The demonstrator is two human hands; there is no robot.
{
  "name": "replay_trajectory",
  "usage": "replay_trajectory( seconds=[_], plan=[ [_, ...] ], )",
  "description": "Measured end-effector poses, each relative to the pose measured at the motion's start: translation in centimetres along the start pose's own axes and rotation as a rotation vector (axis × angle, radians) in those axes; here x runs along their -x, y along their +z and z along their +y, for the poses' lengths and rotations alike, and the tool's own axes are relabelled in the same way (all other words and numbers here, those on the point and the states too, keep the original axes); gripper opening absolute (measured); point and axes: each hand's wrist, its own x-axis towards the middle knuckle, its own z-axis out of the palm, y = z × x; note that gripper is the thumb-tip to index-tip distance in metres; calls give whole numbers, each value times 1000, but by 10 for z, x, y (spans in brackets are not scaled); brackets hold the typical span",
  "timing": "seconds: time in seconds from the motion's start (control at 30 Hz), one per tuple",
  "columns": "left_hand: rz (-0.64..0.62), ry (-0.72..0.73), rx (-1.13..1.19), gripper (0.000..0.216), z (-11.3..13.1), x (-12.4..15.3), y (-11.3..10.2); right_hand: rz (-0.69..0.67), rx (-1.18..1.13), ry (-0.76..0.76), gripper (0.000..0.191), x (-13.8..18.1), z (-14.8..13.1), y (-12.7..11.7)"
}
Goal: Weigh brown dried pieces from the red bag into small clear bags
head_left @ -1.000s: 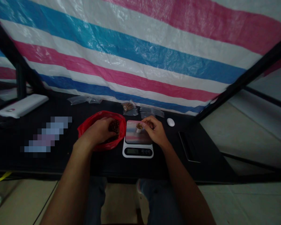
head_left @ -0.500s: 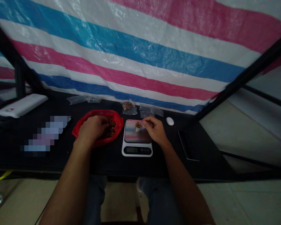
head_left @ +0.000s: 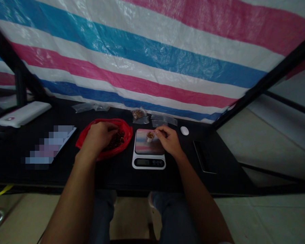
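Note:
My left hand [head_left: 101, 135] reaches into a red plastic bag [head_left: 127, 136] spread open like a bowl. Its fingers are bent together over small dark brown pieces [head_left: 118, 138] inside; what lies between the fingertips is hidden. On the steel plate of a white digital kitchen scale [head_left: 148, 164] stands a small cup [head_left: 149, 137] with yellowish-brown bits in it. The thumb and index finger of my right hand [head_left: 169, 138] pinch the cup at its right edge, and the palm hangs over the plate's right side. The scale's display is too dark to read.
Behind the scale lie a small clear bag of brown bits [head_left: 139, 114] and flat clear bags [head_left: 164, 120]. To the right are a white oval object [head_left: 184, 130] and a dark phone-like slab [head_left: 204, 156]. A white box-like device [head_left: 25, 113] and a blurred-out screen [head_left: 51, 145] lie left.
My left hand has shifted slightly left within the red bag, and the bag's rim has moved a little with it. My right hand and the cup stay in place.

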Motion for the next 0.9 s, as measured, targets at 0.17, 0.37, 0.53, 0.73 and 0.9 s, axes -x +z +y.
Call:
replay_trajectory(
  seconds=[0.17, 0.37, 0.53, 0.73, 0.9],
  plan=[
    [3, 78, 174, 28, 19, 0, -2, 21, 6, 6, 21, 0, 1, 0],
    [-11, 323, 373, 26, 61, 2, 11, 43, -7, 25, 22, -1, 3, 0],
    [-39, 526, 341, 26, 87, 1, 25, 44, -21, 26, 21, -1, 2, -2],
    [-92, 568, 260, 30, 91, 0, 36, -12, -19, -11, 17, 0, 0, -4],
    [-113, 583, 292, 32, 90, 1, 37, -65, 0, -25, 14, 1, 3, -3]
  ],
)
